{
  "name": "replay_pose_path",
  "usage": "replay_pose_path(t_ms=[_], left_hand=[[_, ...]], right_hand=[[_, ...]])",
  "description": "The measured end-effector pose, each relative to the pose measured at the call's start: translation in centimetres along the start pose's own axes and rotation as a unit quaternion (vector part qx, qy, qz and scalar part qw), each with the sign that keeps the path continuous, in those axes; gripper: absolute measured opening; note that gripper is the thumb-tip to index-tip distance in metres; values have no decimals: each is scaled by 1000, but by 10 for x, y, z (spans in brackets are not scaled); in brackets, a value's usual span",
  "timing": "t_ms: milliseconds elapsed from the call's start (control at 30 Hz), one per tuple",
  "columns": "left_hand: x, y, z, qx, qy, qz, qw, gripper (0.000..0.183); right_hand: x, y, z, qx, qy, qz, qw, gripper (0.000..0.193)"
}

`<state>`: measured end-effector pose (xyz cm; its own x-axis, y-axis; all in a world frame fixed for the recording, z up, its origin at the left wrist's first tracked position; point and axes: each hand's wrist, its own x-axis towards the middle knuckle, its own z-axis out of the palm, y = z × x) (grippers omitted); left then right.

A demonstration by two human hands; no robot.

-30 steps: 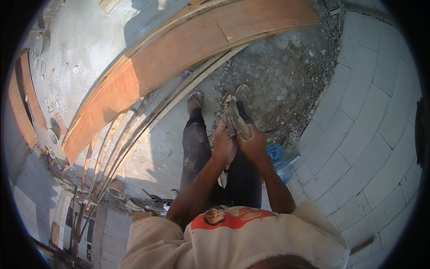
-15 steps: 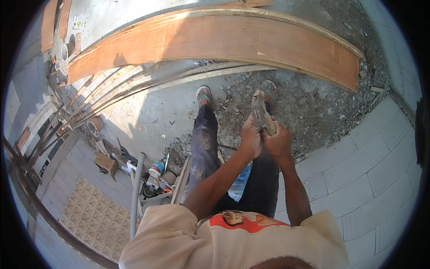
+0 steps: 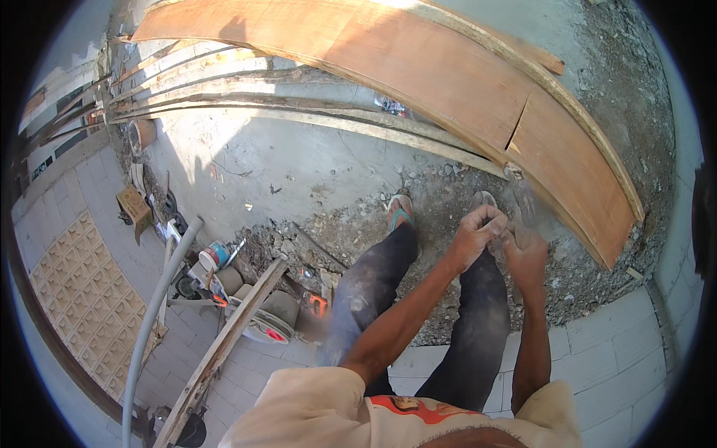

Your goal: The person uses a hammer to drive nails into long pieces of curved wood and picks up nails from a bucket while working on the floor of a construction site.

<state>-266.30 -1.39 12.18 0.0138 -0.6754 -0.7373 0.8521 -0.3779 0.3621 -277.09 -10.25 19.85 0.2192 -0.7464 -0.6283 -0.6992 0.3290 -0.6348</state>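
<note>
My right hand point(image 3: 525, 257) is closed round a worn, grey-brown tool point(image 3: 526, 203) that looks like a hammer, smeared by motion and pointing up toward the board. Beside it, my left hand point(image 3: 475, 237) has its thumb and fingers pinched together; whatever is in them is too small to make out. Just beyond both hands lies a long reddish-brown wooden board point(image 3: 418, 56) with pale timber strips along its edges. A dark gap point(image 3: 517, 119) crosses part of it near its right end.
Long timber strips point(image 3: 299, 112) lie behind the board's near edge. To my left are an orange-handled tool point(image 3: 317, 304), a slanting plank point(image 3: 224, 351), a grey pipe point(image 3: 160, 287), a paint tub point(image 3: 214, 256) and a cardboard box point(image 3: 134, 209). Rubble point(image 3: 441, 299) covers the ground around my feet.
My view has turned, and the board's right end now appears closer to my hands. Both hands were together on the tool; now the left is pinched beside it, and only the right holds it.
</note>
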Motion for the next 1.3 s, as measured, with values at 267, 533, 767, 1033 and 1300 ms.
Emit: replay_pose_path(t_ms=[267, 533, 767, 1033, 1300], left_hand=[[87, 29, -75, 101, 3, 43, 994, 14], [195, 58, -83, 404, 37, 276, 871, 12], [219, 48, -55, 564, 6, 300, 770, 16], [232, 28, -67, 622, -27, 280, 731, 12], [237, 26, -71, 638, -52, 328, 695, 14]], right_hand=[[88, 43, 61, 80, -38, -7, 996, 20], [125, 141, 55, 124, 39, -196, 972, 41], [95, 153, -1, 260, -3, -226, 939, 61], [94, 188, -7, 127, 5, -141, 982, 66], [108, 156, -26, 78, 1, -264, 961, 64]])
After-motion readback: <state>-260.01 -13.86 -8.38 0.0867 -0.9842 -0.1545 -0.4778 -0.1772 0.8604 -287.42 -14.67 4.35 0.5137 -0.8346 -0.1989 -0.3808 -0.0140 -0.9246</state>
